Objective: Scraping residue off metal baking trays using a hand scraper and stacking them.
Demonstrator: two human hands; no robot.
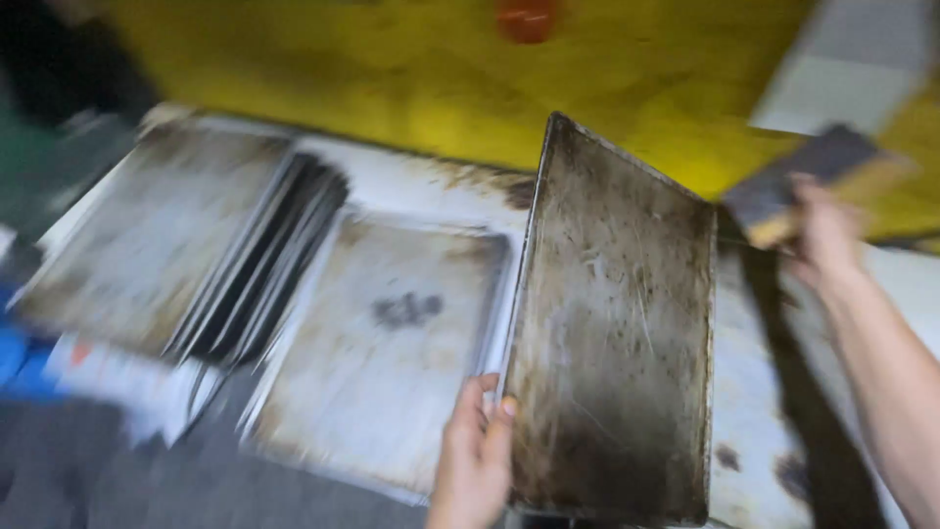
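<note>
Baking tray (612, 313) — rectangular, metal, heavily stained with dark brown burnt residue and scratch marks; darkest toward the lower end. It is held tilted, raised off the surface below, its left long edge gripped near the bottom, its far corner pointing up and away. Scrubbing block (818, 181) — rectangular, dark abrasive face over a yellow-tan body, blurred; it is held up in the air, to the right of the tray's upper corner, apart from it.

The left hand (474, 458) reaches up from below, fingers curled in a grip. The right hand (821, 235) is raised, forearm extended, fingers clenched.
</note>
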